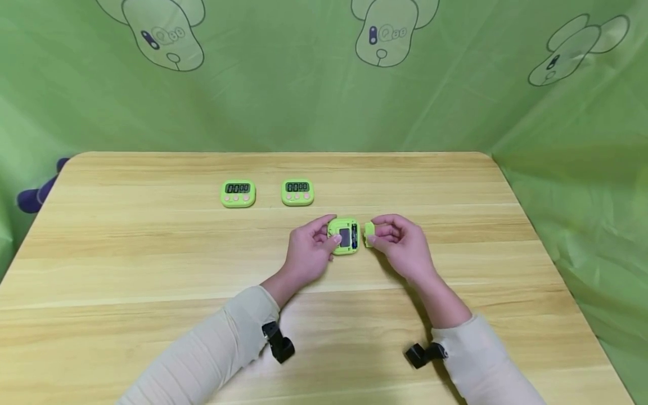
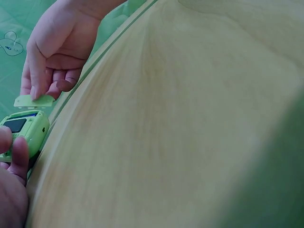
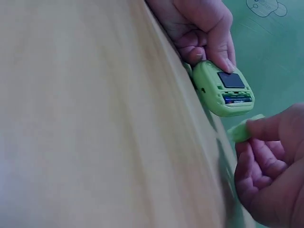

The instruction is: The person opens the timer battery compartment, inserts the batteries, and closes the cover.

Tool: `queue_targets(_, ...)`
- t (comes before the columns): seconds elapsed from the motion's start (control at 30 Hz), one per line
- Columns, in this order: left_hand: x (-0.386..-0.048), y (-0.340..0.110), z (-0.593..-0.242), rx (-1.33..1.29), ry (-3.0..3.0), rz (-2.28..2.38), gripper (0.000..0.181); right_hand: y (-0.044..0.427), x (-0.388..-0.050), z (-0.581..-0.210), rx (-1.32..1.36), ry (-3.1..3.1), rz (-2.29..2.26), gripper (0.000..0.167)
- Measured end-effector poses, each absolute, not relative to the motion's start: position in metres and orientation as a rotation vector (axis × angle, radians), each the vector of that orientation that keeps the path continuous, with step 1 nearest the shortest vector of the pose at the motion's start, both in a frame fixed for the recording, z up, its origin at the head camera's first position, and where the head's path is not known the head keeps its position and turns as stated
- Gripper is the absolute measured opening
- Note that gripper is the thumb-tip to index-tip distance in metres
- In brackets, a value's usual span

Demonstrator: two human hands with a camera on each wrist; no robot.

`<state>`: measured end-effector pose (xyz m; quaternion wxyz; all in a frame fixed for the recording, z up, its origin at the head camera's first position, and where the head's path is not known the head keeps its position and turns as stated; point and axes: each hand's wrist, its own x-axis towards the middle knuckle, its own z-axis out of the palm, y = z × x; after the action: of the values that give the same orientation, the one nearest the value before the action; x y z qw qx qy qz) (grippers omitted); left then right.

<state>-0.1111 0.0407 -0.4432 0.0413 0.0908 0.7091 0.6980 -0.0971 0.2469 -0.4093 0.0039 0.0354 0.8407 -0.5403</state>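
My left hand (image 1: 310, 247) grips a green digital timer (image 1: 344, 236) with its back facing up, thumb across the casing. Its battery compartment is uncovered, and a dark battery (image 3: 237, 99) lies inside, beside a black square (image 3: 231, 80) on the back. Between thumb and fingers, my right hand (image 1: 402, 246) pinches the small green battery cover (image 1: 369, 233). In the head view a narrow gap separates the cover from the timer's right edge. The left wrist view shows the cover (image 2: 33, 101) just off the compartment end. The timer's display side is hidden.
Two more green timers, a left one (image 1: 238, 194) and a right one (image 1: 297, 192), lie face up behind my hands with digits on their displays. The wooden table (image 1: 152, 253) has green curtains (image 1: 283, 101) behind it and at its sides.
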Motion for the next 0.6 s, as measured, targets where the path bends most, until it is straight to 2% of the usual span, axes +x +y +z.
queue_targets(0.27, -0.112, 0.040, -0.444, 0.304, 2.185, 2.130, 0.047, 0.242, -0.090, -0.417, 0.063, 2.459, -1.935, 0.029)
queue_targets(0.6, -0.112, 0.041, -0.445, 0.305, 2.143, 2.168, 0.047, 0.232, -0.093, -0.422, 0.046, 2.656, -1.807, 0.018)
